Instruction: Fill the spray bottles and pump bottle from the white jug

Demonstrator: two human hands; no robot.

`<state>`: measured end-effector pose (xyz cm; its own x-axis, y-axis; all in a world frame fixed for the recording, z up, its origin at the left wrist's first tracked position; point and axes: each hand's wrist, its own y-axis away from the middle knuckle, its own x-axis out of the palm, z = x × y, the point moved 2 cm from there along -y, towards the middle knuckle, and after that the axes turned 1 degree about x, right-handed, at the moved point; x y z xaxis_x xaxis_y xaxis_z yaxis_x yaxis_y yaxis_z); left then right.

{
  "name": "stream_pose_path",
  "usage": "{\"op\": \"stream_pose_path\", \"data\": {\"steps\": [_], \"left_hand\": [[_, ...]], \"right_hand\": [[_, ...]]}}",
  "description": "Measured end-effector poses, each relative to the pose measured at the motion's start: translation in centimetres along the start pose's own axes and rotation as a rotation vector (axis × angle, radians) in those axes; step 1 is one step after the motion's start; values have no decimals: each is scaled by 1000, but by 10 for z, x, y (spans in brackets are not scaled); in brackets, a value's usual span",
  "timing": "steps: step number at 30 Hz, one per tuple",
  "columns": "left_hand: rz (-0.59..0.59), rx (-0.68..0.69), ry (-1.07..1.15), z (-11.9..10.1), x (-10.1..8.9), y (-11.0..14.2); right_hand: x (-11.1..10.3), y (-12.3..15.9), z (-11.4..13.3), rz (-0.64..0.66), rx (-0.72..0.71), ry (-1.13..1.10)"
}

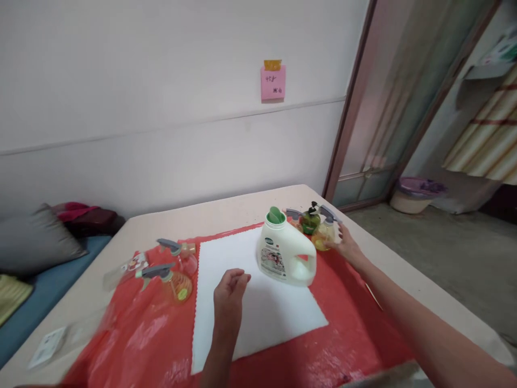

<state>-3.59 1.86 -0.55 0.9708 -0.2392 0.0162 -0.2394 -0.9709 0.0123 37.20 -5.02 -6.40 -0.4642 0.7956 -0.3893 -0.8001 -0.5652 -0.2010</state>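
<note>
My right hand (346, 245) is at a clear spray bottle (323, 235) with yellow in it, thumb in front and fingers round its right side. This bottle has a grey trigger head and stands at the far right of the red sheet. Over the white cloth (226, 253), my left hand (232, 285) hangs with loosely curled fingers and nothing visible in them. Between the hands a white detergent jug (278, 253) stands upright on the cloth, a green cap piece (276, 215) in its mouth. Behind the right hand's bottle are a green pump bottle (310, 222) and another spray bottle (294, 220), partly hidden.
On the left, an orange spray bottle (177, 285) and a pink one (188, 263) stand on the red sheet (149, 328). Clear plastic packaging (125, 269) and a white card (48, 346) lie farther left. A wall closes off the table's back edge.
</note>
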Motion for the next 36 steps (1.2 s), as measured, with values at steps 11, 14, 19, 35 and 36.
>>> {"op": "stream_pose_path", "data": {"steps": [11,14,19,35,36], "left_hand": [[-231,169,-111,-18,-28,0],[-432,257,-164,-22,-60,-6],[-773,439,-354,-33,-120,-11],[-610,315,-728,-38,-174,-24],[-608,322,-683,-40,-174,-20]], "right_hand": [[28,169,136,312,-188,-91],[60,197,165,461,-217,-182],[102,223,160,548,-8,-297],[123,239,130,796,385,-483],[123,241,131,806,393,-491]]}}
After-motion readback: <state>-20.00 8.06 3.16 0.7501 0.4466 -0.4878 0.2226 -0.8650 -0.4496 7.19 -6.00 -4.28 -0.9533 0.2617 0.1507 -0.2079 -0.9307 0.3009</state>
